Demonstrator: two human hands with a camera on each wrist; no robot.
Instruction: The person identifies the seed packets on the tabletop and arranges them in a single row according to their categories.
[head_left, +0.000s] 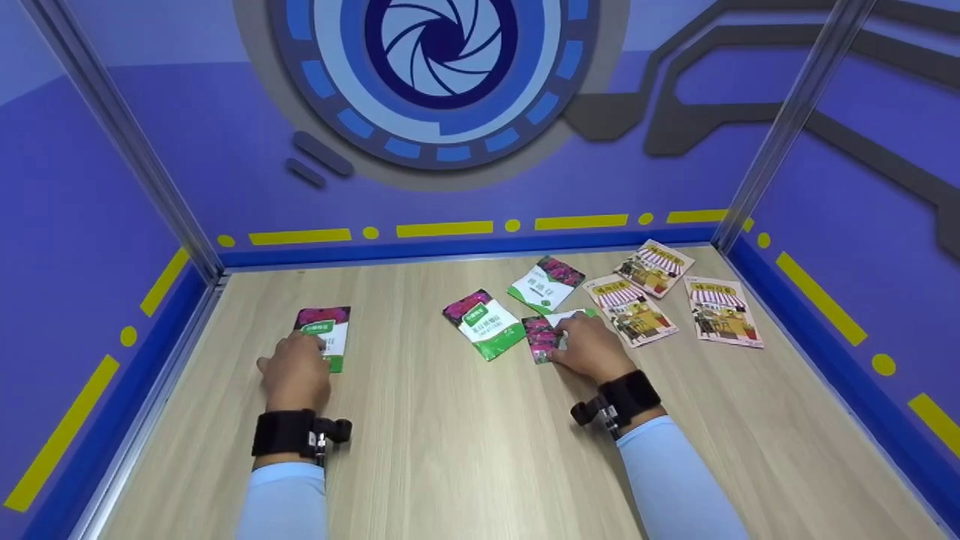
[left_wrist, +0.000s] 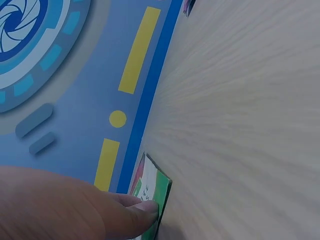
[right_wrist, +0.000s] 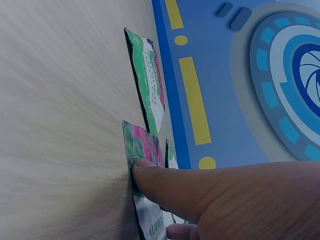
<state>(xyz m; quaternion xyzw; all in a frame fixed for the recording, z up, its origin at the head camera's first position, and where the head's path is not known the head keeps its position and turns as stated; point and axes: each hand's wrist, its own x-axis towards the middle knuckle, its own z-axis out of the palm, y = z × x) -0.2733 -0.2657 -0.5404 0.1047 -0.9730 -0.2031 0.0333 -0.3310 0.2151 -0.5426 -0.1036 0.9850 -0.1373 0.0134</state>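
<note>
At the left of the table, my left hand (head_left: 296, 371) holds a flower seed packet (head_left: 335, 343) by its lower part. The packet is white and green with a dark pink flower picture, and the left wrist view shows the thumb (left_wrist: 142, 212) at its green end. My right hand (head_left: 596, 346) grips another flower seed packet (head_left: 538, 341), turned sideways. In the right wrist view its thumb (right_wrist: 150, 175) lies across the packet's face, and the hand hides part of it. Two similar packets lie close by, one to the left (head_left: 484, 325) and one behind (head_left: 546, 285).
Right of the right hand lie three pink-bordered packets with a striped-awning picture: a near one (head_left: 631, 311), a back one (head_left: 655, 268) and a right one (head_left: 724, 311). Blue printed panels (head_left: 450, 202) wall the wooden table (head_left: 420, 420) at the back and sides.
</note>
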